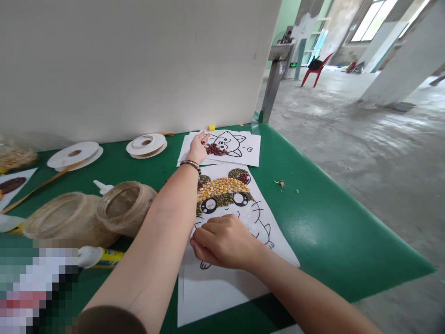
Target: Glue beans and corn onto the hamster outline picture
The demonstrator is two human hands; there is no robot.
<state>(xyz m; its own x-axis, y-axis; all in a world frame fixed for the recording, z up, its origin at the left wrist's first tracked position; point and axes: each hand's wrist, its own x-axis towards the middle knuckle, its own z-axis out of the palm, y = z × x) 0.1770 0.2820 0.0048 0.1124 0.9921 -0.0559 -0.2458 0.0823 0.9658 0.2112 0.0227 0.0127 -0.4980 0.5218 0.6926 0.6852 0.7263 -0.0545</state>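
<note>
My left hand (pixel 199 147) reaches to the far sheet, its fingers apart beside a pile of dark red beans (pixel 216 149). The beans lie on a black-line drawing of a pointed-eared animal (pixel 238 138). My right hand (pixel 222 241) is closed, knuckles up, above the nearer hamster-like drawing (pixel 255 227); whatever its fingers hold is hidden. Yellow corn kernels (pixel 224 186) cover the top of that animal's head. Green beans (pixel 225 200) fill the area around its eyes, and red beans (pixel 245 178) sit in one ear. My left forearm hides part of the drawing's left side.
Left of my forearm stand two twine-wrapped jars (pixel 127 208), with a yellow glue bottle (pixel 107 258) in front. Ribbon spools (pixel 146 145) lie near the white wall (pixel 139 65). Small scraps (pixel 281 183) dot the green table (pixel 323 222), whose edge runs along the right.
</note>
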